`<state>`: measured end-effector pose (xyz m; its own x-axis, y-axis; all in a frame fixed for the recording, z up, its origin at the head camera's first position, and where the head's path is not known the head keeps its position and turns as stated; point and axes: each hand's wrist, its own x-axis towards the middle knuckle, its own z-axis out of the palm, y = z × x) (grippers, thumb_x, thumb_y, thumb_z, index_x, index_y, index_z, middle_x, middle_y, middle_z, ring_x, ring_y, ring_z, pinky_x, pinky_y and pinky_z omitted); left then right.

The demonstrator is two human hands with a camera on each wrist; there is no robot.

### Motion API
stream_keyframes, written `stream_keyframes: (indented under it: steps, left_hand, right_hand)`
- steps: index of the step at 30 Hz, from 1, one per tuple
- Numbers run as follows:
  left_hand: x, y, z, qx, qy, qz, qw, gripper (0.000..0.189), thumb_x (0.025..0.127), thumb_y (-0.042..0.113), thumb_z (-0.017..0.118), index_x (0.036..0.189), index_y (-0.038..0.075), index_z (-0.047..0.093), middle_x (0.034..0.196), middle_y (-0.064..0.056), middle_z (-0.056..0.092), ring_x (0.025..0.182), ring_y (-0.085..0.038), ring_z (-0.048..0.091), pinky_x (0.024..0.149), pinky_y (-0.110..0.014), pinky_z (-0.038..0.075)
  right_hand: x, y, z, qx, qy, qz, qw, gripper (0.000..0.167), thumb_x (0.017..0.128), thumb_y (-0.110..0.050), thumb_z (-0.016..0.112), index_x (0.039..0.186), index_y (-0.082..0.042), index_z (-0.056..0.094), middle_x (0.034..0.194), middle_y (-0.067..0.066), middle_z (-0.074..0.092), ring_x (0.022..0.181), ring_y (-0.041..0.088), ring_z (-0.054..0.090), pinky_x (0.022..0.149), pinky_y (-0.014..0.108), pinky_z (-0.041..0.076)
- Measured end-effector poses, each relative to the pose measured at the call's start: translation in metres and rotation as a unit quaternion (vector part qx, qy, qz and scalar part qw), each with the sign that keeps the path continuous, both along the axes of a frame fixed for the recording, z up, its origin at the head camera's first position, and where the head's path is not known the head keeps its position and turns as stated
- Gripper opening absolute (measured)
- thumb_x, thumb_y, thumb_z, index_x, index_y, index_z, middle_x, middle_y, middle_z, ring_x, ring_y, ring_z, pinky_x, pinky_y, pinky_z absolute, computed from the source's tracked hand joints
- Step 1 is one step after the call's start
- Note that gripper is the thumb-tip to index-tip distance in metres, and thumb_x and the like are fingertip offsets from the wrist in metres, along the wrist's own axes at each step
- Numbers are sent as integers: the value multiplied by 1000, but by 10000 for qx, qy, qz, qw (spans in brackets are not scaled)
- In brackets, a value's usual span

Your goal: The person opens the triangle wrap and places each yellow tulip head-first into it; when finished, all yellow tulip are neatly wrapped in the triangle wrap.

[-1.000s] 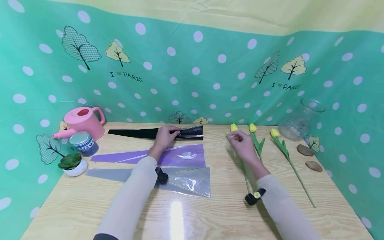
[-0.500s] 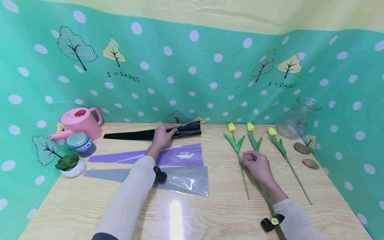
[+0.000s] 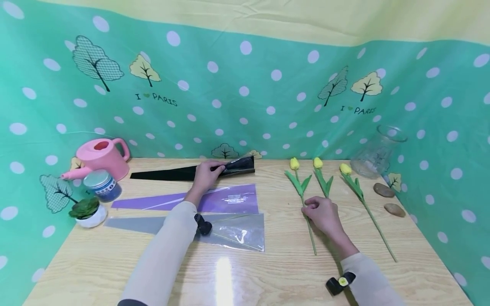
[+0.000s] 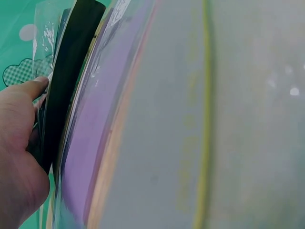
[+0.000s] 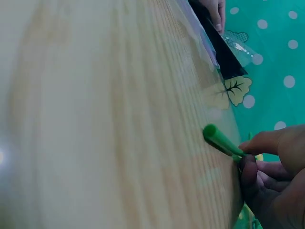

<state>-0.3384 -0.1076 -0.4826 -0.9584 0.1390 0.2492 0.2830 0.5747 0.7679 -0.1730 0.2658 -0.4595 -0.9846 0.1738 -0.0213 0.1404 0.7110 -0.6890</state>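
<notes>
At the back of the table my left hand (image 3: 206,175) holds a black tapered flower sleeve (image 3: 164,174), its wide clear-fronted end lifted and parted on the right. In the left wrist view the thumb lies against the edge of that sleeve (image 4: 71,52). My right hand (image 3: 321,214) pinches the stem of the leftmost yellow tulip (image 3: 294,164), below its leaves, between thumb and forefinger. The right wrist view has green stem (image 5: 219,138) at the fingertips. A second tulip (image 3: 318,162) is partly hidden under this hand; a third tulip (image 3: 345,169) lies farther right.
A purple sleeve (image 3: 222,199) and a grey sleeve (image 3: 134,223) lie in front of the black one. At left are a pink watering can (image 3: 109,159), a blue jar (image 3: 103,187) and a potted succulent (image 3: 89,214). A glass vase (image 3: 371,159) and two stones (image 3: 394,209) stand right.
My right hand has moved from the leftmost tulip's head down to its stem and now pinches it. The left hand keeps its grip; the sleeve's mouth has lifted and parted.
</notes>
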Motion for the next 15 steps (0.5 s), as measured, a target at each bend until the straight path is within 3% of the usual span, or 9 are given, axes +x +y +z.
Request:
stream_keyframes:
  steps: [2,5,9,15]
  left_hand:
    - [0,0,-1,-27,19,11,10000,24,101,25,68,121,14,78,129,-11,73,128,-32,64,113,-50,48]
    - [1,0,-2,-19,23,-10,10000,24,101,25,68,121,14,78,128,-12,73,127,-33,64,112,-51,49]
    - [2,1,-3,1,-14,-65,10000,25,102,26,68,122,16,78,128,-10,73,127,-32,64,111,-51,49]
    - [3,0,-7,37,6,-75,10000,24,101,26,68,121,17,78,127,-9,73,127,-32,64,112,-51,48]
  right_hand:
    - [1,1,1,-249,-115,-48,9996,29,93,-18,74,115,-1,75,96,12,76,79,14,68,68,26,54]
    - [4,2,4,-1156,-373,-106,9925,33,96,-17,72,123,2,71,104,15,75,80,14,69,67,26,57]
    - [7,3,12,-2494,-521,-125,9669,37,100,-13,68,131,6,63,105,14,74,78,12,67,68,25,60]
    - [-1,-6,34,-3550,-151,-170,9346,41,101,-12,67,136,6,55,101,-1,74,90,15,71,82,24,62]
